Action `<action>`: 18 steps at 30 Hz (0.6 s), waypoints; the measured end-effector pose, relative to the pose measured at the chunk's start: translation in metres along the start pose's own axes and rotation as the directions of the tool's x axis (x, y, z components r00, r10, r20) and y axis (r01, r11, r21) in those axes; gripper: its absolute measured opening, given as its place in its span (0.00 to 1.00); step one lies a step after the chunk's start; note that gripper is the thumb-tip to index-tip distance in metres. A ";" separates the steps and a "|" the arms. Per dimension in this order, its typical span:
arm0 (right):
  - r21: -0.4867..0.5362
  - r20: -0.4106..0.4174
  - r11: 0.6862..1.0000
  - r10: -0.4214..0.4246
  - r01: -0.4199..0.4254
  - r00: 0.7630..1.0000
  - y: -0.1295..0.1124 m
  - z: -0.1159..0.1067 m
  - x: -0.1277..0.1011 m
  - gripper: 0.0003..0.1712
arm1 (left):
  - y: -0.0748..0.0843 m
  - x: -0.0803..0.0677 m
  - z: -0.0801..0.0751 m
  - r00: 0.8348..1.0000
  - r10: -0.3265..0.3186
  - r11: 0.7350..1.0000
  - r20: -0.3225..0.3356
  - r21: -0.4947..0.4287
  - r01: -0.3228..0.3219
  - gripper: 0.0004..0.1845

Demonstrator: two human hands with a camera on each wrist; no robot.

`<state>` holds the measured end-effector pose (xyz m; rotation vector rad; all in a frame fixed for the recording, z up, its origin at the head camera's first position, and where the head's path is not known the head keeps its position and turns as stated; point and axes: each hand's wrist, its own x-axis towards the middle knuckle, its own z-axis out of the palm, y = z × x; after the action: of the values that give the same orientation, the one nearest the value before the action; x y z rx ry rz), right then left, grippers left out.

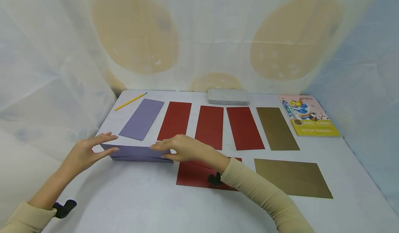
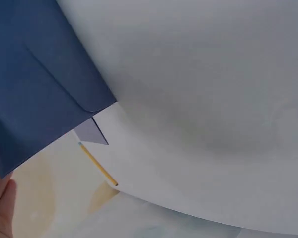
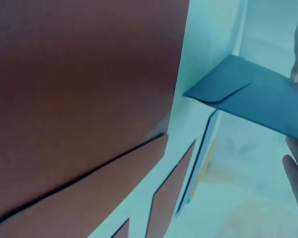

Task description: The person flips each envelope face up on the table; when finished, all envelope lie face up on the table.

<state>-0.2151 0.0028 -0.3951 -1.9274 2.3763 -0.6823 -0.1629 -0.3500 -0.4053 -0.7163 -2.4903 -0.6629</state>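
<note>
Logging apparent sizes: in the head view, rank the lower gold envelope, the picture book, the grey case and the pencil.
1. lower gold envelope, though nearest the camera
2. picture book
3. grey case
4. pencil

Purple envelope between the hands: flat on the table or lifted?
Lifted. The purple envelope is tilted off the table, held at its ends by the left hand and right hand.
</note>
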 end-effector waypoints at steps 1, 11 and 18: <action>0.007 -0.001 1.000 0.000 0.000 1.000 0.002 0.000 0.000 0.26 | -0.001 0.000 0.001 0.998 0.047 0.999 -0.028 -0.015 -0.047 0.28; 0.135 -0.021 0.989 0.059 -0.055 0.998 0.022 -0.002 0.002 0.29 | -0.013 0.001 0.013 0.993 0.093 0.996 -0.068 -0.006 -0.093 0.37; 0.123 -0.021 0.988 0.094 -0.090 0.995 0.030 -0.001 0.004 0.31 | -0.018 0.006 0.025 0.991 0.103 0.995 -0.079 0.004 -0.103 0.34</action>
<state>-0.2441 0.0043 -0.4032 -1.7604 2.3609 -0.8315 -0.1854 -0.3476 -0.4275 -0.7972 -2.3636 -0.6408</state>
